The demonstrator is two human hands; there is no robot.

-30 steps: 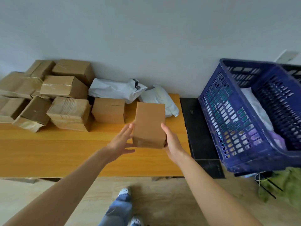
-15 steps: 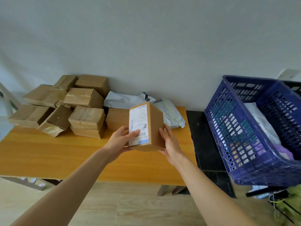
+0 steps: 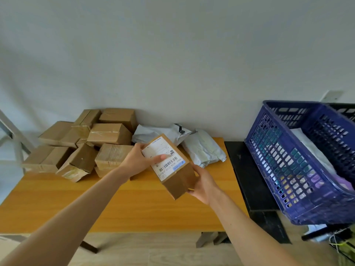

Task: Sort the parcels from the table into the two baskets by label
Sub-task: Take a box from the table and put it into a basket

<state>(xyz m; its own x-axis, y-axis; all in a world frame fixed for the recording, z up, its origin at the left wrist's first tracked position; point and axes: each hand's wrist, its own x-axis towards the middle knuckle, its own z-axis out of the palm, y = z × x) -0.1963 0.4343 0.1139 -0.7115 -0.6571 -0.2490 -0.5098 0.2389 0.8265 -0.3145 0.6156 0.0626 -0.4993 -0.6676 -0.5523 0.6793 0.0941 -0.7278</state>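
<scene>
I hold a small cardboard parcel (image 3: 177,181) above the wooden table (image 3: 124,208), tilted so its white shipping label with a barcode faces up. My left hand (image 3: 139,160) grips its far left side, thumb lying across the label. My right hand (image 3: 204,187) cups its near right corner from below. A pile of several brown boxes (image 3: 86,146) sits at the table's back left, and two white mailer bags (image 3: 201,148) lie at the back right. A blue plastic basket (image 3: 299,169) stands to the right, holding white and purple bags.
A black stand (image 3: 247,181) sits between the table and the blue basket. The rim of a darker basket (image 3: 343,110) shows behind the blue one. Cables and green items (image 3: 342,244) lie on the floor at lower right. A grey metal frame (image 3: 11,131) is at far left.
The parcel has been turned from its plain side to label-up and tipped toward me. My left thumb now lies on the label and my right hand has slid under the near corner.
</scene>
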